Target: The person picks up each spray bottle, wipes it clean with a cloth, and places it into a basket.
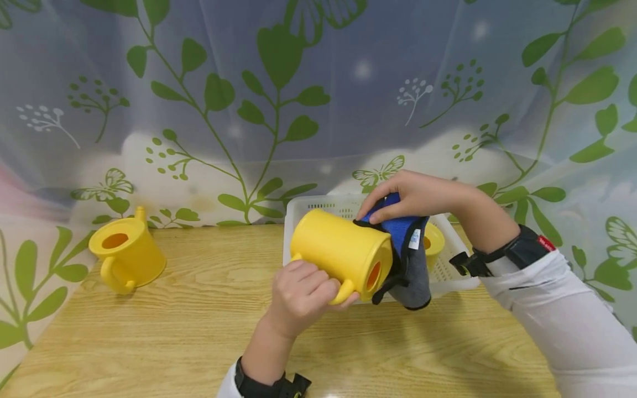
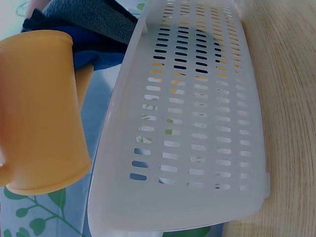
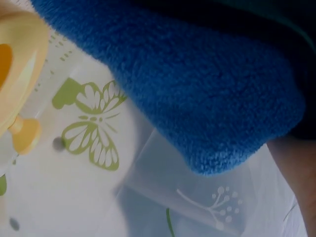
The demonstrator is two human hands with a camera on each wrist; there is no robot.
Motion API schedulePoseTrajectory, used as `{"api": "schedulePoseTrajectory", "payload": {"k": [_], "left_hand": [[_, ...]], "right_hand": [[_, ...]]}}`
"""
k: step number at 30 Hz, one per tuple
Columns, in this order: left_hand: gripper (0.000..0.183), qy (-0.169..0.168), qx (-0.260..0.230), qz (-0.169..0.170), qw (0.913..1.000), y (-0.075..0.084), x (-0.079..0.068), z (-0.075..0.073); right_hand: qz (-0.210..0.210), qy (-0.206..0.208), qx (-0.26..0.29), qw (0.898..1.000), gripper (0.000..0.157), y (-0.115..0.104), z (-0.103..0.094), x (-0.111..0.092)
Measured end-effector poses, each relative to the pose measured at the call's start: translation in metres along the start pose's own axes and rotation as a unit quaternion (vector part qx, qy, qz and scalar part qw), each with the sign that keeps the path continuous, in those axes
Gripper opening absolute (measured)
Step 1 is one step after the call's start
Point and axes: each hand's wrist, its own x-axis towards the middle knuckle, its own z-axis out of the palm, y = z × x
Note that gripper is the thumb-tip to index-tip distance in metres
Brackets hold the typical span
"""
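Observation:
My left hand grips the handle of a yellow watering can, which is tipped on its side with its orange-lined opening toward the lower right. In the left wrist view the can hangs beside the basket, the left hand hardly showing. My right hand pinches a blue and grey cloth with black edging and a white label, fingertips right at the can's side. Up close in the right wrist view, the blue fleecy side of the cloth hides the right fingers.
Behind and below the held can stands a white perforated basket with another yellow can in it. A further yellow watering can stands upright on the wooden table at the left. A leaf-patterned curtain hangs along the back.

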Motion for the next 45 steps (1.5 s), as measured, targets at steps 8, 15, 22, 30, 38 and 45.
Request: {"api": "schedulePoseTrajectory", "payload": {"k": [8, 15, 22, 30, 38, 45], "left_hand": [[0.036, 0.002, 0.0, 0.009, 1.0, 0.005, 0.003, 0.001], [0.033, -0.004, -0.002, 0.014, 0.9999, 0.008, 0.005, 0.001], [0.033, -0.01, -0.015, 0.018, 0.9997, 0.011, 0.004, 0.002], [0.034, -0.008, -0.021, 0.023, 0.9995, 0.007, 0.003, 0.002], [0.038, 0.013, -0.016, 0.0, 0.9998, -0.002, -0.003, 0.001], [0.042, 0.04, -0.017, -0.031, 0.9986, -0.008, -0.008, -0.001]], "right_hand": [[0.008, 0.0, -0.035, 0.999, 0.021, -0.006, 0.001, 0.022], [0.025, -0.005, -0.034, 0.999, 0.019, -0.005, 0.001, 0.035], [0.038, 0.006, -0.023, 0.999, 0.017, -0.001, 0.004, 0.038], [0.041, 0.015, -0.016, 0.999, 0.016, 0.001, 0.004, 0.035], [0.04, -0.007, -0.019, 0.999, 0.018, 0.002, -0.001, 0.022], [0.046, -0.011, -0.015, 0.999, 0.019, 0.007, 0.001, 0.007]]}}
